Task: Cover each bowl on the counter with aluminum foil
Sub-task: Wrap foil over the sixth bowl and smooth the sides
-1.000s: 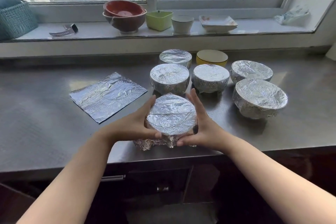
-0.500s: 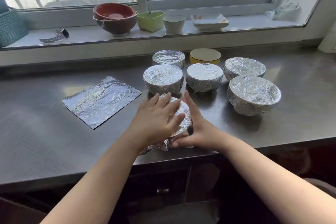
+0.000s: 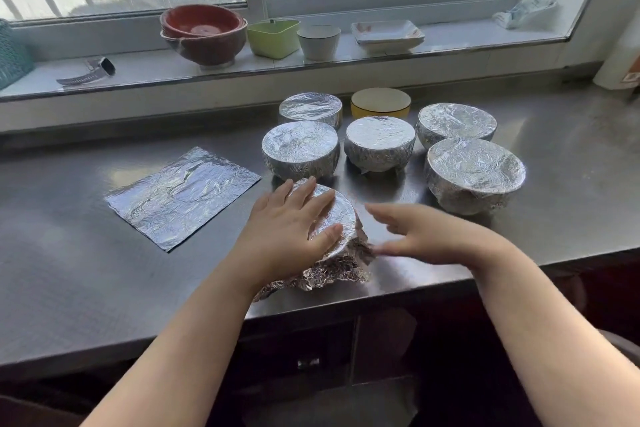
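Foil covers the nearest bowl (image 3: pixel 341 218) at the counter (image 3: pixel 69 270) front edge; we press our left hand (image 3: pixel 287 232) flat on top, fingers straight and spread; our right hand (image 3: pixel 426 236) hovers beside it, fingers apart, blurred; one yellow bowl (image 3: pixel 380 106) sits uncovered behind.

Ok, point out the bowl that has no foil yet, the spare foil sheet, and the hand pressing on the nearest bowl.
Yellow bowl (image 3: pixel 380 104): head view, on its pale top.
Foil sheet (image 3: pixel 181 196): head view, middle of the flat sheet.
Left hand (image 3: pixel 284 230): head view, back of the hand.
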